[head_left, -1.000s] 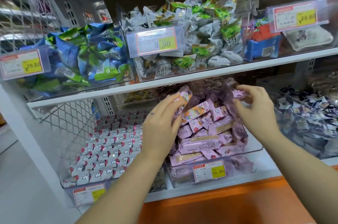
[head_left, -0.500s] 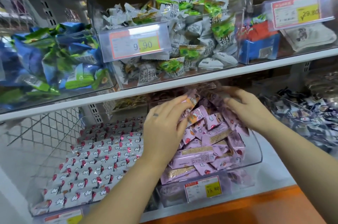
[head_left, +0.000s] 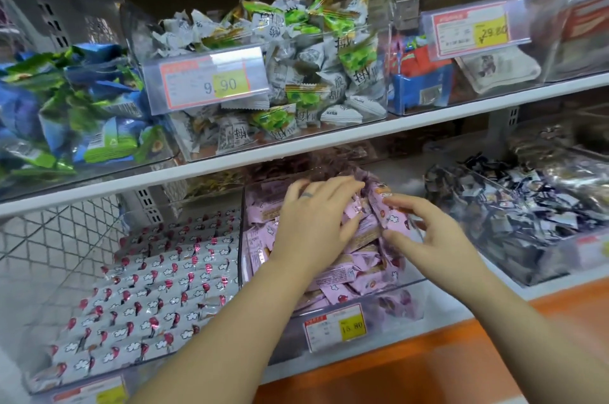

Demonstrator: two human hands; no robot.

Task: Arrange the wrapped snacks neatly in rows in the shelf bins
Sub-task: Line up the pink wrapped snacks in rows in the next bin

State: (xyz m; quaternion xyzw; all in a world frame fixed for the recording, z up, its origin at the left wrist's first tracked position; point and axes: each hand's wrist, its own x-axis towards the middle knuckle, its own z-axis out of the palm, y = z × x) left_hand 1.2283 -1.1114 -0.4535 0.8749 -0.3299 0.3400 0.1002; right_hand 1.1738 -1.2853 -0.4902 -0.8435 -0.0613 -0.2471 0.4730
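A clear shelf bin (head_left: 244, 238) on the lower shelf holds a loose heap of pink wrapped snacks (head_left: 339, 275). My left hand (head_left: 313, 222) lies flat on top of the heap with its fingers stretched toward the back. My right hand (head_left: 425, 238) is at the right side of the heap. Its thumb and forefinger pinch one pink pack (head_left: 392, 217) that stands tilted against the pile. The packs under both hands are hidden.
Left of it, a bin of white snacks with red marks (head_left: 148, 288) lies in tidy rows. A bin of dark wrapped snacks (head_left: 527, 215) stands to the right. The upper shelf edge (head_left: 296, 153) hangs just above my hands. An orange ledge (head_left: 428, 364) runs below.
My left hand has slid further onto the pink heap and flattened. My right hand has come forward and closer to the left one, now pinching a pack at the heap's right side.
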